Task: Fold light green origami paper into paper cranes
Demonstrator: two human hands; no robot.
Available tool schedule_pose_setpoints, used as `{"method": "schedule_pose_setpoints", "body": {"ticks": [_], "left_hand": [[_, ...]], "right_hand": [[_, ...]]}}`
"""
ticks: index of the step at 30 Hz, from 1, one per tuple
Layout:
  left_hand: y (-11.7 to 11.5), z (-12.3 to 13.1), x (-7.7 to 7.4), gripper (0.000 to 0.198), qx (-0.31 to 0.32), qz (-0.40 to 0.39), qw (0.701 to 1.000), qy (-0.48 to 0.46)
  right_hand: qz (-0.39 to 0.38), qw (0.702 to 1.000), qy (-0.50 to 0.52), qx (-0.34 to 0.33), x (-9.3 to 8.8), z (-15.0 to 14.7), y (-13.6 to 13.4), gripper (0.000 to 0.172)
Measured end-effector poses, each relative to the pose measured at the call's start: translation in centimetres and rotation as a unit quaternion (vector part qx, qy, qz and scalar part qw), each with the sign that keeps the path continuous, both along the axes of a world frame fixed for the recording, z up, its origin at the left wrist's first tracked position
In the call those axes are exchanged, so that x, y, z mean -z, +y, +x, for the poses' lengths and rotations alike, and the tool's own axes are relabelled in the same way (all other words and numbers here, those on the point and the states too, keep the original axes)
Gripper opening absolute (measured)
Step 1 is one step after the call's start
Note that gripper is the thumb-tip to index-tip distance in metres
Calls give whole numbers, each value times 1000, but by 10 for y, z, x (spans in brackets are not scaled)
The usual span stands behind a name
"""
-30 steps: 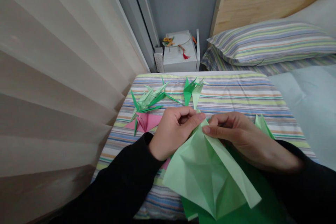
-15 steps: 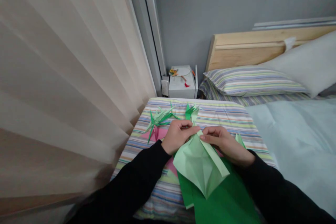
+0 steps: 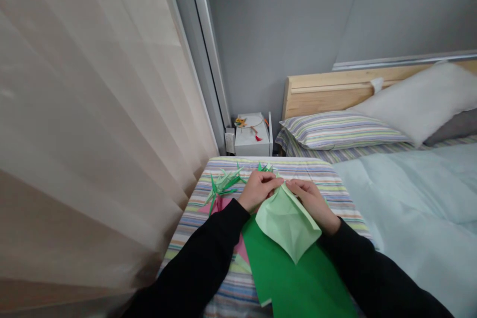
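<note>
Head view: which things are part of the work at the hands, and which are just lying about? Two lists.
In use: left hand, right hand, pale green origami paper pinched between them.

Lying about: dark green paper sheet under the hands, folded paper cranes, pink folded paper, striped bedcover, white box by the wall, striped pillow.

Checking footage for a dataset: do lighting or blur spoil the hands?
Head view: light is soft and dim, without glare on the pale green paper; the left hand and right hand look reasonably sharp; the beige curtain bows from wide-angle distortion.
</note>
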State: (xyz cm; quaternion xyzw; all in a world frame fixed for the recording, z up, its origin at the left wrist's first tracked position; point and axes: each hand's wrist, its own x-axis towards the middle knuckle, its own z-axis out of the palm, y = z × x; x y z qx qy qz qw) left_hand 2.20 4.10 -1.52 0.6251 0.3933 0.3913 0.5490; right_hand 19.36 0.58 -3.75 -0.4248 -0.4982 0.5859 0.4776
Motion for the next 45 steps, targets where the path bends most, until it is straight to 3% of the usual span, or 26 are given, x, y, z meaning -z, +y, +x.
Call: {"method": "schedule_pose_setpoints", "body": {"ticks": [6,14,21,26,28,34,41,45], "left_hand": [[-7,-7,8,49,1,-17,1000,-22],[-9,-4,15,46,-50,-28,998,-8],[-13,-3,10,55,-53,-22,997,-56],[-12,-5,10,54,34,-68,993,-85],[-10,-7,11,53,51,-103,989,-88],[-7,-9,11,56,68,-168,980,-87],[-8,-8,9,57,51,-126,989,-58],[-9,-8,9,46,23,-105,993,-59]], "right_hand": [[-10,1000,-3,-18,-3,-2,-2,45],[67,992,-104,-1,3,-1,-1,37],[-68,993,5,-92,0,-1,-4,36],[-73,995,63,-8,0,-1,-3,41],[-65,996,64,-4,1,-1,-2,44],[-70,994,83,3,4,-3,-1,48],[-47,997,54,8,5,-2,-1,48],[-13,1000,26,-2,2,-5,-2,44]]}}
